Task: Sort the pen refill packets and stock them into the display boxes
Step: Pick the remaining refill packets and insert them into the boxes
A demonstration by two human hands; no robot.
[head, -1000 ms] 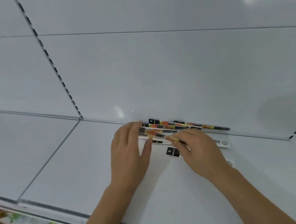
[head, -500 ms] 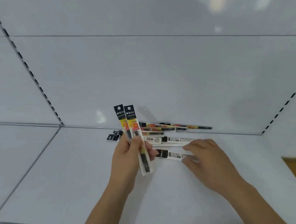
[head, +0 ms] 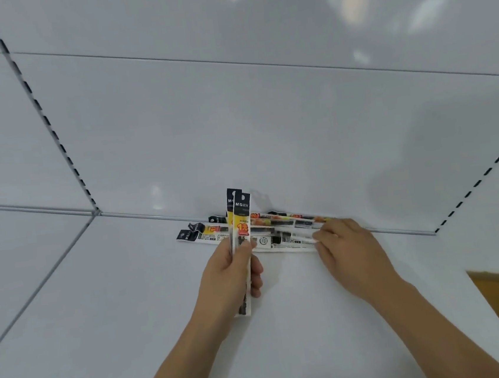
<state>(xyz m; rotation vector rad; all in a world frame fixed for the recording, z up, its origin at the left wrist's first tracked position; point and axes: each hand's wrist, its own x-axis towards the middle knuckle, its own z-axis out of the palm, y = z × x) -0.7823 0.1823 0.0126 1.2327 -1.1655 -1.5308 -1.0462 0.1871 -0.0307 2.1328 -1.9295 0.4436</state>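
Nearest the front edge of the white shelf (head: 106, 302), two bare forearms are seen reaching inward from below.

Left hand (head: 225, 279): raised a little above the shelf, fingers (head: 255, 269) clenched around two pen refill packets (head: 239, 220). The pair is held upright and overlapped, black header cards uppermost, yellow price labels beneath them, lower ends projecting below the palm.

Right hand (head: 351, 250): laid palm down further in and to the right, fingertips (head: 319, 237) pressed on the right end of the loose packets (head: 271, 232); whether anything is pinched cannot be told.

Loose packets: several, lying flat and overlapped in a row along the back edge of the shelf, lengthwise to it, black headers at the left end, some turned barcode side up. The rearmost are set against the white back panel (head: 266, 125).

Back panel: glossy, crossed by horizontal seams, flanked by slotted uprights (head: 47, 120) to left and right.
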